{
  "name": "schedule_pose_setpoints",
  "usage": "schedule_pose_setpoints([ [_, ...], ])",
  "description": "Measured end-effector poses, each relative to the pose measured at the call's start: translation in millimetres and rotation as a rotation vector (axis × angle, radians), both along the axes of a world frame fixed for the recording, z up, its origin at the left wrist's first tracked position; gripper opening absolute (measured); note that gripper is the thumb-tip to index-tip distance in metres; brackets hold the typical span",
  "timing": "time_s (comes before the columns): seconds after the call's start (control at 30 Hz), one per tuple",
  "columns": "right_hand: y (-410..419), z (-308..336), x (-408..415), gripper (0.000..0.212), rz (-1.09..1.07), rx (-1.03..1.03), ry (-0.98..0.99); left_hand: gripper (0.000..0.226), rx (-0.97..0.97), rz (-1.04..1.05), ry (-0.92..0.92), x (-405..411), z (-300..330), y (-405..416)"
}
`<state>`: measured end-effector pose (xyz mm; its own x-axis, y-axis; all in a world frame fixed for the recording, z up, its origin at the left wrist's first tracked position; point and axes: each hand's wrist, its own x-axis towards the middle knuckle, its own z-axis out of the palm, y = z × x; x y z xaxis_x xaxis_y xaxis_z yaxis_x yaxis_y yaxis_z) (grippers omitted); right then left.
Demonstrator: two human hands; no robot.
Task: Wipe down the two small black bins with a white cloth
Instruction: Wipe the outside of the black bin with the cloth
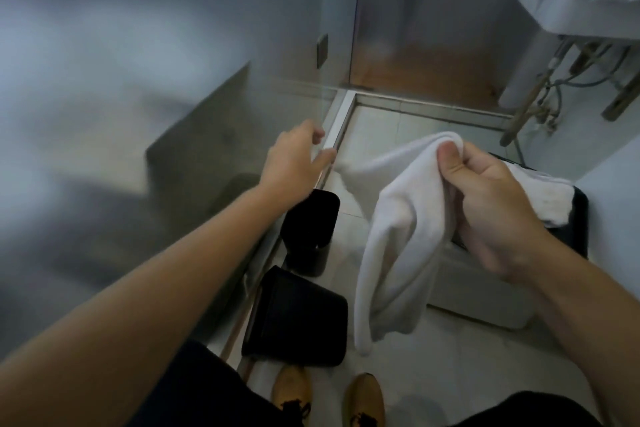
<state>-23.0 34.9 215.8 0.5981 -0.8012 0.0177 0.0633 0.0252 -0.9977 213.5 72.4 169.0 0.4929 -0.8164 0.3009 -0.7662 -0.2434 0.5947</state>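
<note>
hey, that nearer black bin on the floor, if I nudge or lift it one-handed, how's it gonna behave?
The nearer black bin looks like thin, empty plastic, so probably light and easy to lift. Standing on smooth floor tiles, it would likely slide when nudged. It stands close to the farther black bin, so a push that way may knock them together.

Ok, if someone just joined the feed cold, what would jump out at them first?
Probably the white cloth, hanging long from the right hand, which pinches it near the top at centre right. Next, the two black bins on the pale floor tiles by the glass partition, one farther off, the nearer just ahead of the tan shoes. The left hand reaches out above the far bin, holding nothing.
</note>
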Motion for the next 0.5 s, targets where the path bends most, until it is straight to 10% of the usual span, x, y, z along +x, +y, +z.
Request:
schedule_pose_setpoints([
  [0.1,-6,4,4,0.033,-0.062,0.064,-0.067,0.012,-0.04,0.097,0.106,-37,-30,43],
  [0.3,-8,19,0,0.029,-0.099,0.079,-0.139,0.017,-0.026,0.361,0.921,-117,-80,115],
  [0.5,-5,27,0,0.031,-0.092,0.087,-0.168,0.035,0.224,0.269,1.192,-114,-92,111],
])
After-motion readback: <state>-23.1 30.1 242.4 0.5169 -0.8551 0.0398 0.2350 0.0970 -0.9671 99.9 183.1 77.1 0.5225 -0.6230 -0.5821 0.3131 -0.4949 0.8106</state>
